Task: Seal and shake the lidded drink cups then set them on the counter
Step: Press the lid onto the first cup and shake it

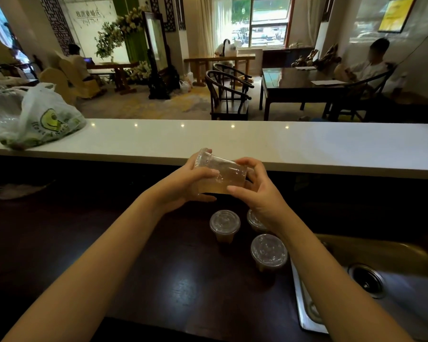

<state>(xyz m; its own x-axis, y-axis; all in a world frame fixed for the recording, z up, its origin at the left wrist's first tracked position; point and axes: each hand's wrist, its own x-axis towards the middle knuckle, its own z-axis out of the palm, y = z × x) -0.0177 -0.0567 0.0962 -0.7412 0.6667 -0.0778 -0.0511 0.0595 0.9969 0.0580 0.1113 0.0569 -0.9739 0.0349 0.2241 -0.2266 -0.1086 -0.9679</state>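
A clear lidded drink cup [220, 172] with pale amber liquid lies tilted on its side in the air, just below the white counter's [232, 141] front edge. My left hand [183, 183] grips its lid end and my right hand [257, 186] grips its base end. Three more lidded cups stand upright on the dark lower worktop [158, 267] beneath my hands: one in the middle [224, 224], one nearer me [269, 251], and one [255, 222] partly hidden behind my right wrist.
A white plastic bag [43, 119] with a green print lies on the counter's left end. A steel sink [371, 280] with a drain sits at the lower right. Beyond the counter is a room with wooden chairs, tables and seated people.
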